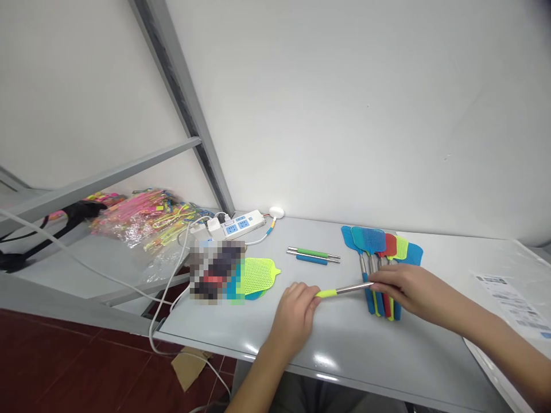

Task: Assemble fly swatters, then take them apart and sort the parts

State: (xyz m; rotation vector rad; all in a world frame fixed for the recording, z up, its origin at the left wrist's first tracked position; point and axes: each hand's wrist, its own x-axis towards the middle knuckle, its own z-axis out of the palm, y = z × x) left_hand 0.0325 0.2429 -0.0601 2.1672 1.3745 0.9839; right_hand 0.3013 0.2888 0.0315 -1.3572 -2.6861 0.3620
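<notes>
Between my hands, a little above the table, lies a fly swatter handle [350, 288] with a yellow-green grip and a shiny metal rod. My left hand [296, 312] is wrapped round the grip end. My right hand [402, 287] pinches the far end of the rod; the tip is hidden by the fingers. Under and behind my right hand is a row of fly swatters [372, 244] with blue, red and yellow-green heads, handles toward me. Loose swatter heads [258, 275], a yellow-green one on top, lie left of my left hand. Green and blue handles [313, 253] rest farther back.
A white power strip [243, 225] with plugs and cables stands at the table's back left. Bagged colourful items [150, 215] lie on a surface beyond the grey metal frame [181, 74]. A labelled plastic package [508, 298] lies at right. Pixelation covers one patch near the swatter heads.
</notes>
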